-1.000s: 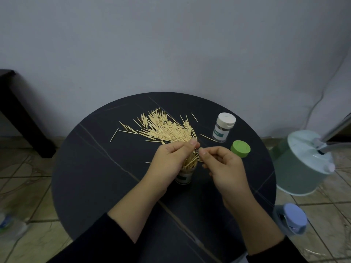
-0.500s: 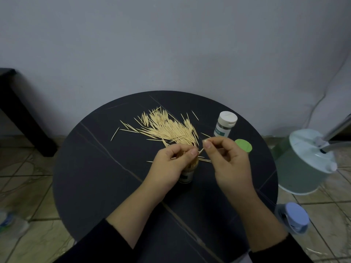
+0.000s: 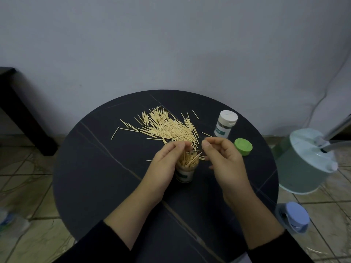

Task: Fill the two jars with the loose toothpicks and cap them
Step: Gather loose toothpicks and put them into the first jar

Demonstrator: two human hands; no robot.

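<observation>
Seen from my head, my left hand point(image 3: 165, 166) curls round the open jar point(image 3: 185, 174), fingertips bent over the bundle point(image 3: 189, 160) of picks standing in it. My right hand point(image 3: 225, 160) hovers just right of the jar, fingers loosely curled. Whether it pinches a pick I cannot tell. Loose toothpicks point(image 3: 167, 126) lie behind on the tabletop point(image 3: 95, 168). The white-capped jar point(image 3: 226, 124) and green cap point(image 3: 243, 147) sit to the right.
</observation>
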